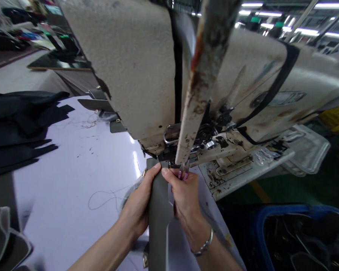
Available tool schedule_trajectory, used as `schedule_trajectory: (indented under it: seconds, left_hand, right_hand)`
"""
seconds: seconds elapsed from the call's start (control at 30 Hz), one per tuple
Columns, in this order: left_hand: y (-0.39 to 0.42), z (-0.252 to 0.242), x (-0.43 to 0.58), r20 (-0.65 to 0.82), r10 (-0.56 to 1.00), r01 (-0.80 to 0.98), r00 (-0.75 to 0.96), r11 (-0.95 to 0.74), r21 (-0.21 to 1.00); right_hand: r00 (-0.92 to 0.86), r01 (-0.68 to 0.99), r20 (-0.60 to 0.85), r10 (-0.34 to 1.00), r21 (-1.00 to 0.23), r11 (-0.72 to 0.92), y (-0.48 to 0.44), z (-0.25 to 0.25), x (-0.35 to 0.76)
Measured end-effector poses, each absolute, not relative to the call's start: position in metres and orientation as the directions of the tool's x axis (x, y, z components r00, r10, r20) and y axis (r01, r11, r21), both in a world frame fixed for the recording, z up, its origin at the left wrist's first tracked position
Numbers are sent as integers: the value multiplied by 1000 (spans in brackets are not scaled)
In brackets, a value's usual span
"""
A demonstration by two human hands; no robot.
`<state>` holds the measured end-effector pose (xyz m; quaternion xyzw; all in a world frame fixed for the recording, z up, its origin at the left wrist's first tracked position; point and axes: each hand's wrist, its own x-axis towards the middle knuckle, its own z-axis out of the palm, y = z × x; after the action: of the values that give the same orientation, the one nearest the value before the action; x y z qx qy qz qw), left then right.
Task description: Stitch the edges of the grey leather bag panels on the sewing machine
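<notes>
Two bare hands, the left hand (137, 210) and the right hand (185, 199), pinch a grey fabric strip (158, 220) from either side, both closed narrowly on it. The strip stands nearly upright in this head-worn view, with its upper end at the presser foot (180, 165) of an industrial sewing machine (130, 67). Its lower part hangs toward the wearer, over the right-hand edge of the white sewing table (73, 150). The left thumb presses the strip's left edge just below the machine head. The right fingers (183, 175) curl behind the strip beside the presser foot, and their tips are partly hidden. A metal bracelet (205, 242) circles the right wrist.

A rust-stained cream bar (200, 82) crosses the view in front of the machine head. Dark stains mark the machine bed (231, 169) to the right of the presser foot. A stack of black fabric pieces (19, 124) lies along the table's left edge, well apart from the hands, and a loose thread (101, 197) lies on the tabletop near the left hand. A dark fabric piece with pale edging (2, 229) sits at the near left corner of the table. Beyond the table's right edge, a blue-rimmed bin (285, 210) stands on the floor, with a yellow crate (336, 118) farther back.
</notes>
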<state>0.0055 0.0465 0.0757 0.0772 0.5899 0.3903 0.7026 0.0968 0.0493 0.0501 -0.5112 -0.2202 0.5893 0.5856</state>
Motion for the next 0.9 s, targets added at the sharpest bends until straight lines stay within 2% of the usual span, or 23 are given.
schedule_trajectory:
  seconds: [0.17,0.33,0.53,0.8,0.9]
  left_hand:
    - [40,72,25,-767,639,-584,-48,606,541]
    - [41,74,37,-751,655,-662,-84,527,533]
    - [51,77,41,-742,662,-710,-109,470,524]
    - [66,72,38,-706,698,-697,-123,445,562]
    - [54,78,43,-687,723,-655,-70,486,578]
  right_hand:
    - [106,-475,-430,897,-814,-334,49,58,114]
    - [27,-468,-420,907,-807,-360,51,61,125]
    - [53,-469,-437,898,-805,-364,57,62,125]
    - [18,-455,-415,910,-814,-362,55,64,126]
    - [-38,-414,-401,915,-827,-380,49,65,129]
